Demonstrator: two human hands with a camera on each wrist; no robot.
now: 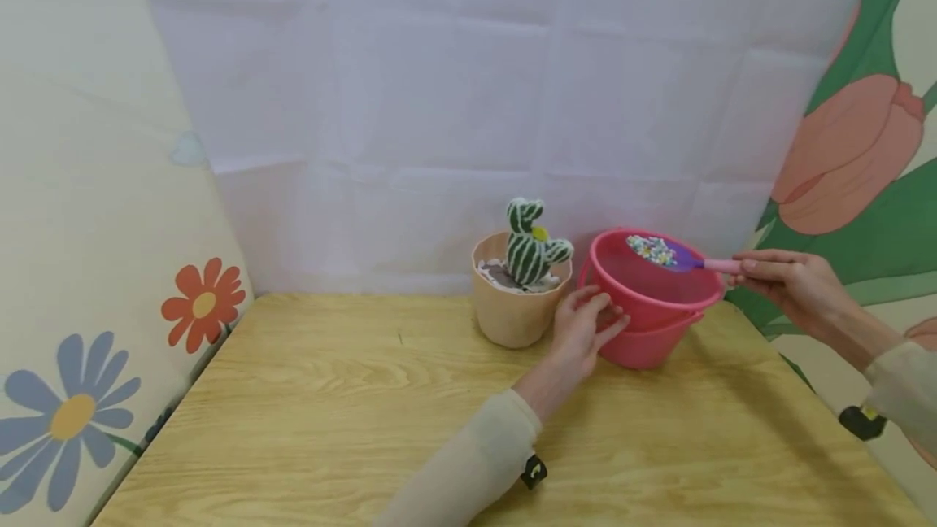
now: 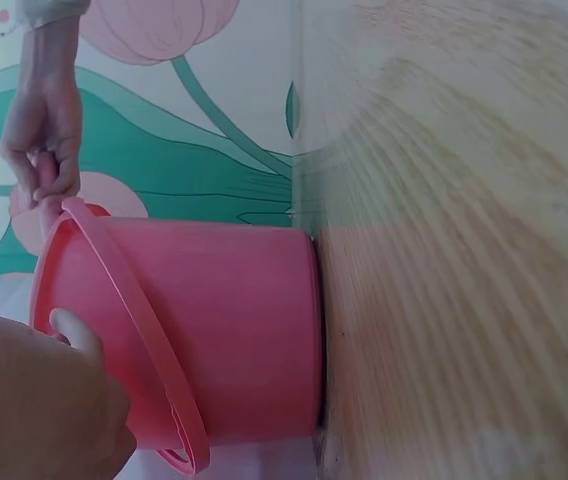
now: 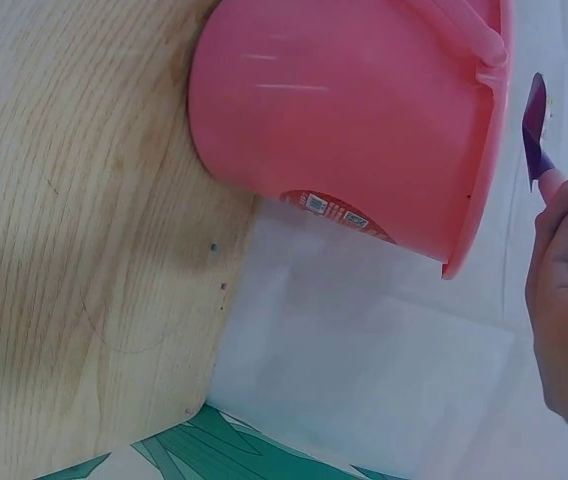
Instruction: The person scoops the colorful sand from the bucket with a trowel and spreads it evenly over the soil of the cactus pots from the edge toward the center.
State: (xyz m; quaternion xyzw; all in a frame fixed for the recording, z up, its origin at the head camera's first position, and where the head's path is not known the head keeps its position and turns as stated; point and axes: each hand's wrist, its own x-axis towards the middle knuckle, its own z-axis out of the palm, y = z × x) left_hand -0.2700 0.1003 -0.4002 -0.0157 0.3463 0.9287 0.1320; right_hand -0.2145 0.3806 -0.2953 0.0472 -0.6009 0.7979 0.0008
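My right hand (image 1: 801, 291) grips the pink handle of a small purple shovel (image 1: 686, 259), held level over the mouth of a pink bucket (image 1: 647, 344). Small multicoloured pellets (image 1: 651, 250) lie heaped on its blade. At the bucket's left side, my left hand (image 1: 578, 332) holds the wall just below the rim, thumb toward the front. The bucket stands upright on the table, its pink handle hanging down along the front. From the right wrist, the shovel blade (image 3: 534, 115) shows edge-on past the bucket's rim.
Close to the left hand stands a peach pot (image 1: 512, 324) with a knitted green cactus (image 1: 529, 257). A white cloth (image 1: 403, 104) hangs behind the wooden table (image 1: 351, 413). A few tiny coloured bits (image 3: 214, 247) lie beside the bucket. Flower-patterned panels (image 1: 856, 161) border both sides.
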